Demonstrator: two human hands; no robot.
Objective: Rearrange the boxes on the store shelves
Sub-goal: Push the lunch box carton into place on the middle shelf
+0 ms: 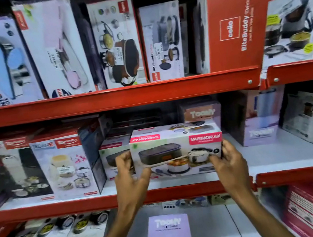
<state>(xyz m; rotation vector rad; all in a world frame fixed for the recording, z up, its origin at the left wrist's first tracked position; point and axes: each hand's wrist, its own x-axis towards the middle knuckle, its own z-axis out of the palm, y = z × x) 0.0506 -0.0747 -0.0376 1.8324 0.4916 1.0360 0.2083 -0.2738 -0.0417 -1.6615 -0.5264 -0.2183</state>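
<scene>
Both hands up at mid shelf [123, 198]; left hand [129, 176] w/ fingers [124, 158] wrapped round left end of Varmora box [177, 152], right hand [230, 165] clamped on its right end, thumb across front face; box upright, front facing out, at front of mid shelf, can't tell if resting on it or held just above; "VARMORA" in white on pink patch at front top right, same word upside down on box top; lunch bag and steel containers pictured. Second Varmora box [114, 155] just behind-left, touching. Left of that, white box [66, 165] marked "TRENDISH"-like red label, blurred. Behind, brown "Toony" box [202, 114]; lilac Toony box [260, 132] to right. Top shelf: red Cello box [236, 19] tilted, reads "cello BiteBuddy Deluxe"; small Cello box [162, 41] also "BiteBuddy". Lower shelf: lilac Toony carton [167, 229] standing alone.
</scene>
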